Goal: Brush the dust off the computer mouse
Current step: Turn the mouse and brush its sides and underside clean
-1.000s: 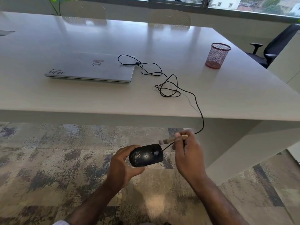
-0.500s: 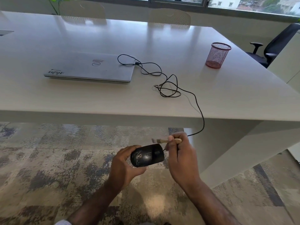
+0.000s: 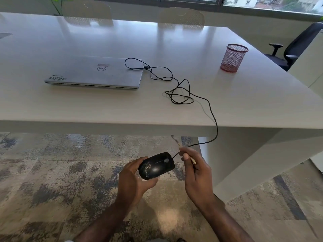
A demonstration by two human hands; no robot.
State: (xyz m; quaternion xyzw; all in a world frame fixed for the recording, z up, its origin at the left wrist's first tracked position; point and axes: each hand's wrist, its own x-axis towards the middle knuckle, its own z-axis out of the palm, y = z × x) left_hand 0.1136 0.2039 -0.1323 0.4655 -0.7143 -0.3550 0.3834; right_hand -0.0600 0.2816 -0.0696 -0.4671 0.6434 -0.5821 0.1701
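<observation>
A black wired computer mouse with pale dusty smears is held below the table's front edge, above the carpet. My left hand grips it from the left and underneath. My right hand sits just right of the mouse and pinches a thin wooden-handled brush. The brush points up and away to the left, its blurred bristle tip raised above the mouse and apart from it. The mouse's black cable climbs over the table edge, coils, and runs to the laptop.
A closed silver laptop lies on the white table, with the cable coil to its right. A red mesh pen cup stands at the far right. A black office chair is beyond the table's right corner. Patterned carpet lies underfoot.
The brush has swung from lying level across the mouse's front to pointing upward, with its tip lifted off the mouse. My right hand turned slightly; my left hand kept the mouse nearly still.
</observation>
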